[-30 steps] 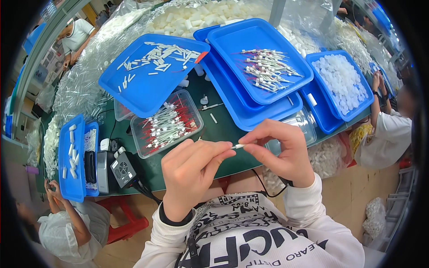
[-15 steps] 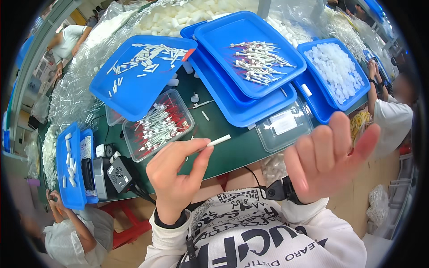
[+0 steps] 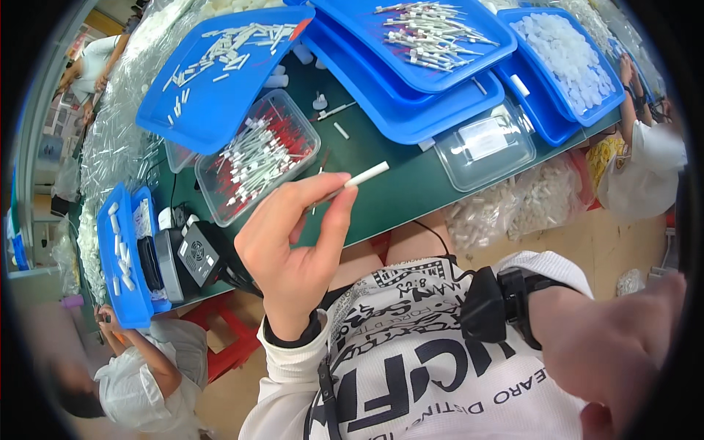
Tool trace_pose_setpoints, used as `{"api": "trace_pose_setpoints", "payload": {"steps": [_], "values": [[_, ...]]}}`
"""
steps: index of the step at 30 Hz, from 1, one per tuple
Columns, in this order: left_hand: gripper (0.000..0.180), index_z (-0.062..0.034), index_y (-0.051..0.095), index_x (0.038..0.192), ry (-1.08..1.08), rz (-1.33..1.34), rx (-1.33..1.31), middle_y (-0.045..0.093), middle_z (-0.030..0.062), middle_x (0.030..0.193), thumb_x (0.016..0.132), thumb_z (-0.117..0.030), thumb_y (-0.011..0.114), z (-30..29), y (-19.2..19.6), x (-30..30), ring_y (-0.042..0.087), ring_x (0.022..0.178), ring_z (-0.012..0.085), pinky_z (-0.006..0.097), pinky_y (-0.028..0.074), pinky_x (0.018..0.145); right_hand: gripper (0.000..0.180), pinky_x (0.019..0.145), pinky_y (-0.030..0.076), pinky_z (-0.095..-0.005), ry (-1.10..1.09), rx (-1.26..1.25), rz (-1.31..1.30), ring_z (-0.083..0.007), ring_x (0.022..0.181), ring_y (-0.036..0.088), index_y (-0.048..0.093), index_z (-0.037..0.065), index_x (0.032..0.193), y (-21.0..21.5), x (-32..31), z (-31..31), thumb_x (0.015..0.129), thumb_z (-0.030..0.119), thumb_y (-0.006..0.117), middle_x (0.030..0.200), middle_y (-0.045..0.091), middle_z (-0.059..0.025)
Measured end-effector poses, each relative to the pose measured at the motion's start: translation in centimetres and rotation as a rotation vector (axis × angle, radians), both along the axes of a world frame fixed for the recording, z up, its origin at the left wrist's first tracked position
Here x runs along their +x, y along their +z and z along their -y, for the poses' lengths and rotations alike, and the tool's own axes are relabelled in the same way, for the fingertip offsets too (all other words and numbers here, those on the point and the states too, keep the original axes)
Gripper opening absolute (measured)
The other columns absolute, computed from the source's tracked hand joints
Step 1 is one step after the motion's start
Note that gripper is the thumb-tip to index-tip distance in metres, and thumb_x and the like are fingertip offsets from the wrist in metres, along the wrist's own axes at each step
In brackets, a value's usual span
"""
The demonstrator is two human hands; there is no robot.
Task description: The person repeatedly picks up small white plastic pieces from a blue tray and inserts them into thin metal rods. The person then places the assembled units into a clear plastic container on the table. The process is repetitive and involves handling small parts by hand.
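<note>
My left hand (image 3: 286, 257) is pinching a short white tube (image 3: 369, 174) between thumb and forefinger, above the green table (image 3: 374, 213). The tube tilts up to the right. Off at the lower right, close to the camera, is my right hand (image 3: 620, 330), away from the table and smeared by motion. A black device (image 3: 488, 304) is strapped at its wrist. Beyond my left hand, a clear plastic box (image 3: 313, 150) holds many white pieces with red wires. A loose small white tube (image 3: 341, 130) lies on the table to the right of this box.
Blue trays with white pieces stand at the back left (image 3: 209, 125), back centre (image 3: 440, 82) and right (image 3: 620, 97). A clear lid (image 3: 458, 174) lies near the front edge. A black boxy device (image 3: 199, 253) and narrow blue tray (image 3: 132, 312) sit left. Other people work nearby.
My right hand has swung down and right, away from the table toward the picture's edge. My left hand still pinches the tube. The view has tilted down, shifting the table upward.
</note>
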State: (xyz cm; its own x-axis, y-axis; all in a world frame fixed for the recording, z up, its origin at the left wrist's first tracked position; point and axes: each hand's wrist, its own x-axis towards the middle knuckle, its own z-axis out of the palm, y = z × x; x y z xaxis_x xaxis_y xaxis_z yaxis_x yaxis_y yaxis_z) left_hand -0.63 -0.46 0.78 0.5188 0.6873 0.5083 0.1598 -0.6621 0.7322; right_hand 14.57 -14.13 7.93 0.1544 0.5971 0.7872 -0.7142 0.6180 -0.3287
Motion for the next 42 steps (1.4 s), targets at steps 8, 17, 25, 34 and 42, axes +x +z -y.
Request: {"api": "trace_pose_setpoints", "payload": {"steps": [8, 17, 25, 34, 42], "values": [[0.014, -0.0048, 0.071, 0.085, 0.029, 0.007, -0.015, 0.067, 0.0029, 0.072, 0.073, 0.000, 0.076, 0.1, -0.7, -0.6, 0.042, 0.049, 0.0084, 0.024, 0.027, 0.045, 0.048, 0.053, 0.053, -0.0473, -0.018, -0.024, 0.023, -0.0200, 0.042, 0.041, 0.038, 0.009, 0.056, -0.6, -1.0, 1.1, 0.099, 0.031, 0.042, 0.049, 0.043, -0.0096], [0.015, -0.0052, 0.071, 0.086, 0.058, 0.032, -0.032, 0.068, 0.0032, 0.074, 0.072, 0.000, 0.076, 0.1, -1.0, -0.9, 0.042, 0.049, 0.0083, 0.023, 0.028, 0.045, 0.047, 0.054, 0.053, -0.0489, -0.036, -0.014, 0.028, -0.0213, 0.043, 0.043, 0.039, 0.008, 0.056, -0.5, -0.6, 1.2, 0.098, 0.029, 0.043, 0.051, 0.044, -0.0109], [0.015, -0.0050, 0.072, 0.086, 0.067, 0.043, -0.041, 0.067, 0.0027, 0.072, 0.073, 0.000, 0.076, 0.1, -1.6, -1.3, 0.041, 0.049, 0.0079, 0.023, 0.027, 0.045, 0.046, 0.054, 0.052, -0.0504, -0.040, -0.021, 0.038, -0.0225, 0.044, 0.044, 0.041, 0.008, 0.056, -0.8, -0.6, 1.2, 0.097, 0.028, 0.044, 0.052, 0.046, -0.0120], [0.014, -0.0046, 0.071, 0.086, 0.070, 0.057, -0.058, 0.067, 0.0031, 0.073, 0.074, 0.001, 0.075, 0.0, -1.8, -1.4, 0.041, 0.049, 0.0076, 0.023, 0.027, 0.045, 0.044, 0.055, 0.052, -0.0520, -0.035, -0.020, 0.045, -0.0238, 0.045, 0.046, 0.043, 0.008, 0.056, -0.8, -0.4, 1.2, 0.096, 0.026, 0.046, 0.053, 0.048, -0.0133], [0.014, -0.0044, 0.071, 0.086, 0.092, 0.057, -0.068, 0.067, 0.0030, 0.073, 0.074, 0.001, 0.074, 0.0, -1.9, -1.5, 0.041, 0.049, 0.0069, 0.022, 0.026, 0.045, 0.043, 0.055, 0.051, -0.0534, -0.026, -0.025, 0.043, -0.0249, 0.046, 0.047, 0.045, 0.007, 0.056, -0.9, -0.3, 1.3, 0.095, 0.024, 0.047, 0.055, 0.049, -0.0145]]}}
